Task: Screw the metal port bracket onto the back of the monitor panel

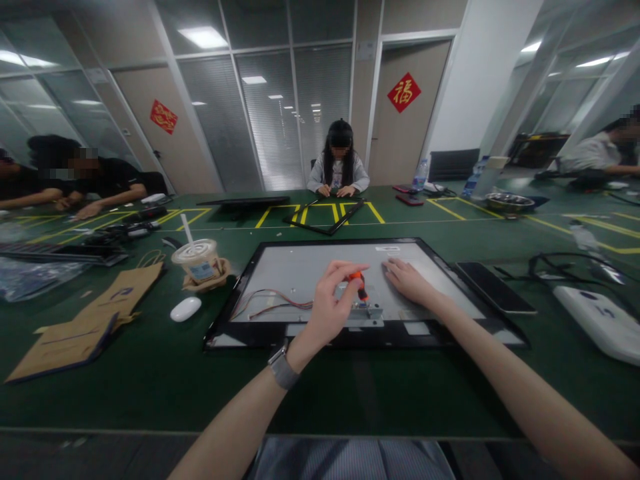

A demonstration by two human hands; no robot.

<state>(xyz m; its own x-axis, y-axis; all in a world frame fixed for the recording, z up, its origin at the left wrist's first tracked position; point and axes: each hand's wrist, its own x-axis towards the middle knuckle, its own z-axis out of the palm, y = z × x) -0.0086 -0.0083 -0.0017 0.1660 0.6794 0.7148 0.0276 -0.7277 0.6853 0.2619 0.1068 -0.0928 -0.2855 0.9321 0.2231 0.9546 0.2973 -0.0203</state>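
Note:
A flat display panel (300, 267) with a grey back and black frame lies on the table before me. My left hand (333, 293), with a watch on its wrist, is closed around a short orange and black screwdriver (359, 285). The tool stands roughly upright over a small metal bracket (371, 315) near the panel's front edge; its tip is too small to make out. My right hand (407, 279) rests with fingers stretched on the panel's grey back, right of the screwdriver. Thin coloured wires (280, 297) run along the panel left of the bracket.
Left of the panel are a drink cup (199, 257) with a straw, a white earbud case (185, 309) and a brown paper bag (110, 300). A phone (493, 287) and a white device (595, 320) lie right. Across the table, a person handles a black frame (327, 230).

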